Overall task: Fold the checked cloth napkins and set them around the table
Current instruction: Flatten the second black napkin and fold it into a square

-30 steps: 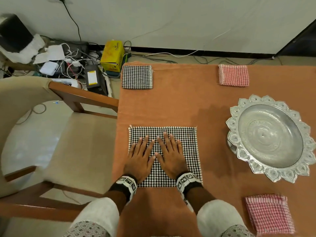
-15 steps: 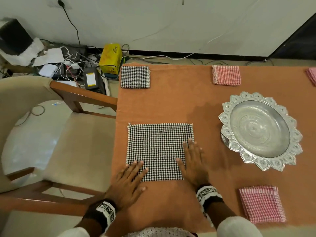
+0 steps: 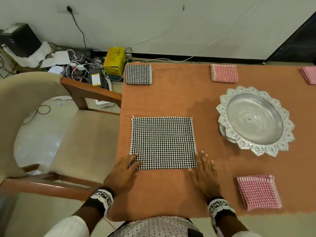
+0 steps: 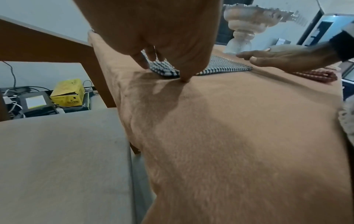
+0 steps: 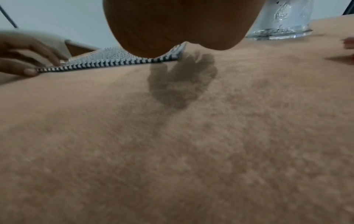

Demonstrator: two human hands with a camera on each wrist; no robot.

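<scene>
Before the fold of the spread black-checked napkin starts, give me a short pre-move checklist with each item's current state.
1. Napkin spread flat: ok.
2. Left hand at near left corner, fingertips on the cloth: ok.
3. Right hand at near right corner: ok; contact with the cloth: cannot tell.
4. Corners actually pinched: not ok, both hands lie flat.
5. Fold path free of the silver bowl: ok.
6. Folded napkins out of the way: ok.

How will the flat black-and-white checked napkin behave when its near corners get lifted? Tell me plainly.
The black-and-white napkin lies flat as thin woven cloth, so it will probably droop. Probably light. On the fuzzy orange tablecloth it may drag rather than slide.
</scene>
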